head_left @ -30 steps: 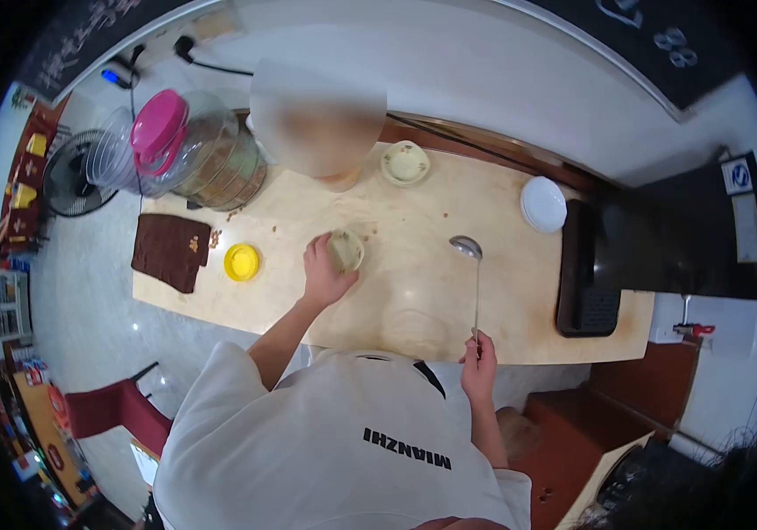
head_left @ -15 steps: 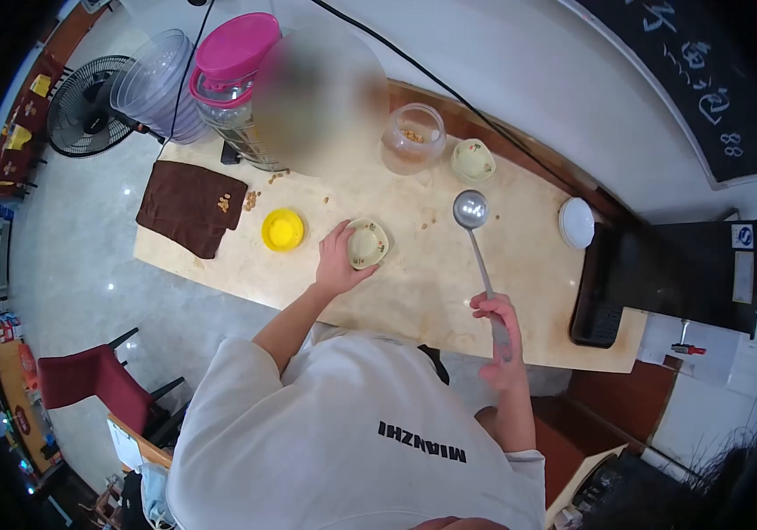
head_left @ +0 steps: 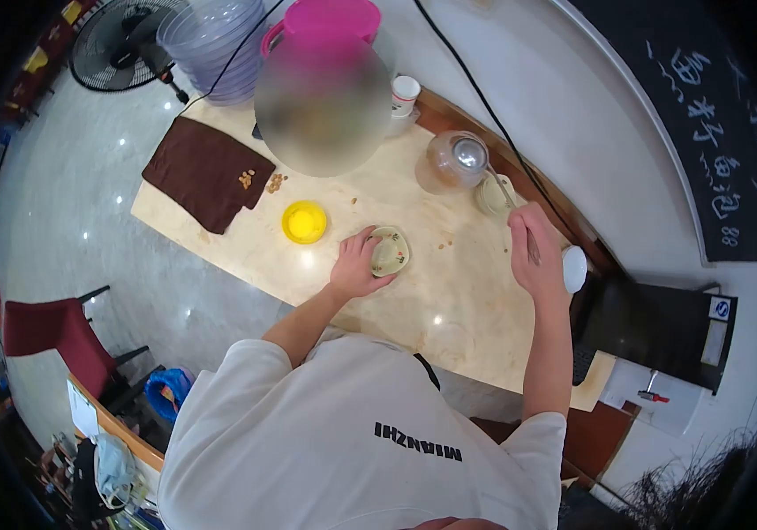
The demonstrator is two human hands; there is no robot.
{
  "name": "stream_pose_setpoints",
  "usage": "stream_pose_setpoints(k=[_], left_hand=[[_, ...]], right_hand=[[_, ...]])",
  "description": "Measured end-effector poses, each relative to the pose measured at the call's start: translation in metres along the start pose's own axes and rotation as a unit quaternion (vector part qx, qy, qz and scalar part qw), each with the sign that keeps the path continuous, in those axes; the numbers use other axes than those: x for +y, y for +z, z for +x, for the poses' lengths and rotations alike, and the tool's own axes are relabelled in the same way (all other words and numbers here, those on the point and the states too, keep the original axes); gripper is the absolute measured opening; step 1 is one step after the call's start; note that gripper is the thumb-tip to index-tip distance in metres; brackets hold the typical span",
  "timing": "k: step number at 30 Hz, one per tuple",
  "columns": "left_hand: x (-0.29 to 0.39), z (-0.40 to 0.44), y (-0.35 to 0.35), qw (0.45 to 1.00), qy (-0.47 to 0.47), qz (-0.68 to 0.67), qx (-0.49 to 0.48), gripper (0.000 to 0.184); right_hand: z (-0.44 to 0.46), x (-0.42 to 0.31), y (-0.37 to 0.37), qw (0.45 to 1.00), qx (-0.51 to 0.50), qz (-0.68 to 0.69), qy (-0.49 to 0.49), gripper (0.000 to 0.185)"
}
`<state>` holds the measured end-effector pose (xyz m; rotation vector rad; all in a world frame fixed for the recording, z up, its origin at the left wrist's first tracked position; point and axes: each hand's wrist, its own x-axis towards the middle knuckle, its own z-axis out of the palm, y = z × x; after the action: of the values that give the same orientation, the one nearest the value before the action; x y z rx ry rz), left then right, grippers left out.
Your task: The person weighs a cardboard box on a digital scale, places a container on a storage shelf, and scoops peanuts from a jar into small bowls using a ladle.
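My left hand [head_left: 359, 267] grips the rim of a small pale green bowl [head_left: 393, 253] with a floral pattern, which sits on the table. In my right hand [head_left: 536, 254] is the handle of a metal ladle [head_left: 470, 153]. Its round head is over the mouth of a clear jar [head_left: 436, 170] at the table's back edge; whether it dips inside I cannot tell. A second green bowl [head_left: 491, 198] stands beside the jar, partly behind the ladle handle. Left of my left hand lies a yellow lid [head_left: 305, 223].
A brown cloth [head_left: 197, 177] with small brown pieces lies at the left. Behind are stacked clear tubs [head_left: 210, 57], a pink-lidded container [head_left: 330, 19] and paper cups [head_left: 405, 93]. At right are a white lid [head_left: 574, 268] and a black device [head_left: 661, 322]. A black cable [head_left: 475, 93] hangs along the wall.
My right hand has carried the ladle forward, from above the table to the jar's mouth. My left hand stays on the bowl. The view has shifted and turned somewhat.
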<state>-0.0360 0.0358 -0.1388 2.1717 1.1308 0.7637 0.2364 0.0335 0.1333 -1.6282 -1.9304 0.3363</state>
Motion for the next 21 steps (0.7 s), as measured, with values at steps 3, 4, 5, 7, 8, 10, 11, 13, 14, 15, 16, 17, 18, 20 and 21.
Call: stream_pose_setpoints(k=[3,4,5,7,8,10,11,13,14,15,16,17,18,20,21], left_hand=[[-0.001,0.001,-0.001,1.000,0.014,-0.012,0.013,0.081],[-0.002,0.000,-0.001,1.000,0.015,-0.012,0.013,0.081],[-0.002,0.000,-0.001,1.000,0.016,-0.012,0.013,0.082],[-0.002,-0.001,-0.001,1.000,0.017,-0.012,0.015,0.082],[-0.003,0.000,-0.002,1.000,0.022,-0.009,0.015,0.082],[-0.005,0.002,-0.002,0.999,0.023,-0.011,0.023,0.082],[-0.004,0.000,0.000,0.999,0.025,-0.014,0.027,0.083],[-0.003,-0.002,0.000,0.999,0.021,-0.012,0.023,0.083],[-0.004,0.000,0.000,1.000,0.021,-0.005,0.018,0.084],[-0.005,0.002,0.000,1.000,0.022,-0.006,0.021,0.084],[-0.005,0.001,-0.001,0.999,0.025,-0.008,0.022,0.084],[-0.005,0.001,-0.001,0.999,0.027,-0.009,0.022,0.085],[-0.006,0.001,0.000,0.999,0.027,-0.009,0.023,0.085],[-0.005,0.000,0.000,0.999,0.025,-0.008,0.024,0.085],[-0.006,-0.001,0.000,0.999,0.025,-0.008,0.023,0.085]], right_hand=[[0.032,0.014,0.023,0.996,-0.043,-0.072,0.014,0.011],[0.042,0.026,0.034,0.995,-0.059,-0.085,0.001,0.012],[0.050,0.035,0.043,0.992,-0.074,-0.097,-0.012,0.014],[0.062,0.045,0.056,0.987,-0.114,-0.116,-0.014,0.016],[0.068,0.046,0.060,0.980,-0.148,-0.134,-0.013,0.017],[0.073,0.044,0.059,0.982,-0.149,-0.117,-0.010,0.018],[0.073,0.043,0.057,0.984,-0.151,-0.100,-0.002,0.020],[0.076,0.050,0.054,0.980,-0.173,-0.032,0.088,0.024],[0.079,0.055,0.053,0.966,-0.187,0.037,0.176,0.029],[0.080,0.062,0.053,0.966,-0.186,0.035,0.175,0.029],[0.080,0.065,0.056,0.950,-0.157,0.124,0.238,0.032],[0.079,0.069,0.058,0.922,-0.126,0.214,0.298,0.036],[0.077,0.073,0.058,0.922,-0.126,0.213,0.298,0.036],[0.069,0.069,0.058,0.865,-0.028,0.329,0.378,0.037],[0.065,0.067,0.057,0.865,-0.027,0.329,0.378,0.037]])
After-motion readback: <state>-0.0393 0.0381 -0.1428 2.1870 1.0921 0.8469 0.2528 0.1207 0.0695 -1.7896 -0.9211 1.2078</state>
